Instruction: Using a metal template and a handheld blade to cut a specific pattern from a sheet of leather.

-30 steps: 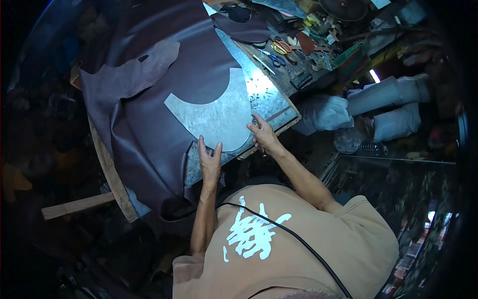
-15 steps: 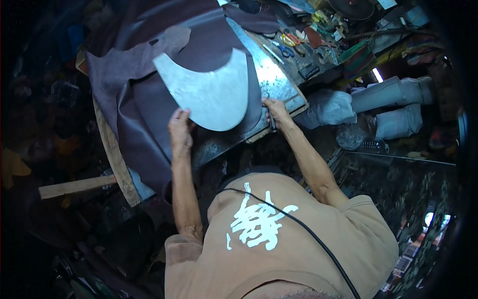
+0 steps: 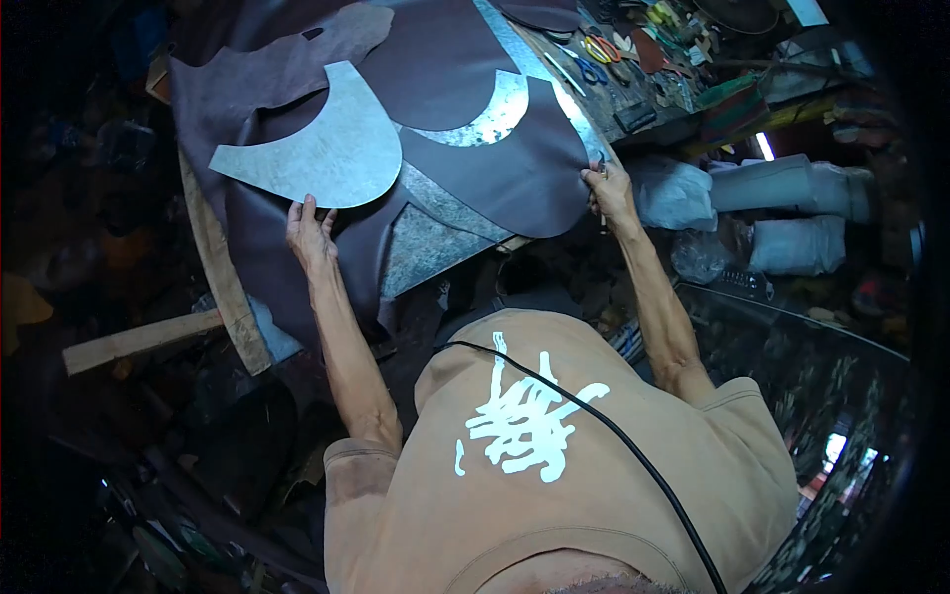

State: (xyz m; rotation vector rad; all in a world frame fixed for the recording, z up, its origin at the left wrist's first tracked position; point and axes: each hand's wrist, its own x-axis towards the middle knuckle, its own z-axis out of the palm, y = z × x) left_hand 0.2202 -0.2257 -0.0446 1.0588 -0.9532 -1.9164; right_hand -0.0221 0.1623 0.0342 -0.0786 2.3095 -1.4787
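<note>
My left hand (image 3: 313,238) pinches the lower edge of a pale, stiff U-shaped template (image 3: 346,148), tilted over the dark brown leather hide (image 3: 287,233). My right hand (image 3: 611,195) has its fingers closed on the right edge of a cut dark brown leather piece (image 3: 505,188). This piece has a curved outline like the template's. A slim tool, too small to make out, also sits in the right hand. Between piece and hide, the grey metal-topped table (image 3: 421,247) shows through a gap.
Orange-handled scissors (image 3: 601,48), blue-handled scissors (image 3: 591,72) and other small tools lie on the bench at upper right. Wrapped rolls (image 3: 762,188) are stacked to the right. A wooden bar (image 3: 143,342) juts out at left. A black cable (image 3: 623,436) crosses my shirt.
The template has moved left and turned, off the cut leather piece. That piece has shifted right with my right hand, opening a gap in the hide that bares the metal surface.
</note>
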